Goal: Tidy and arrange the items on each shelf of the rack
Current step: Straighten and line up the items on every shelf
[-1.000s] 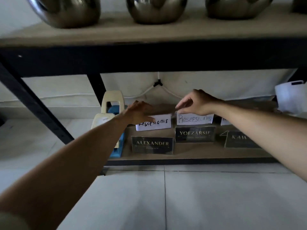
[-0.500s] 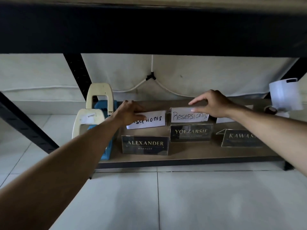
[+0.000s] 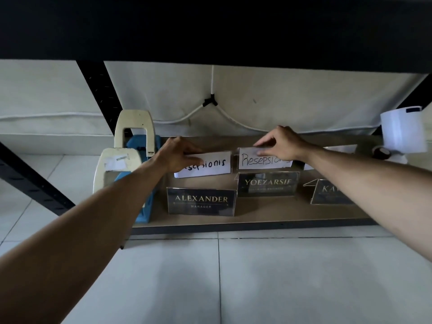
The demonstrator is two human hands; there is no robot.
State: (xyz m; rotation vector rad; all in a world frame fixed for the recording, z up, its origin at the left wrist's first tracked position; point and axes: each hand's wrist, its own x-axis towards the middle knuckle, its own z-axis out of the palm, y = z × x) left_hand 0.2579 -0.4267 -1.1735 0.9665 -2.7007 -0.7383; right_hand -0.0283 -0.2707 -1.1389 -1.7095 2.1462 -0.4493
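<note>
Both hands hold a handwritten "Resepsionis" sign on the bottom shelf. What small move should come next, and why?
Probably turn the left sign level with the left hand. It sits tilted and lower than the right sign, which the right hand holds straight, so the back row looks uneven.

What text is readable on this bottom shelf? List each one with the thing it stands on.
"ALEXANDER MANAGER": front left black name plate
"YOEZARSIF": middle black name plate; its small lower line is blurred
"KA...": right black name plate, cut off by the arm
"...sepsionis": left white card
"Resepsio...": right white card
Hole punch label: too small
</note>
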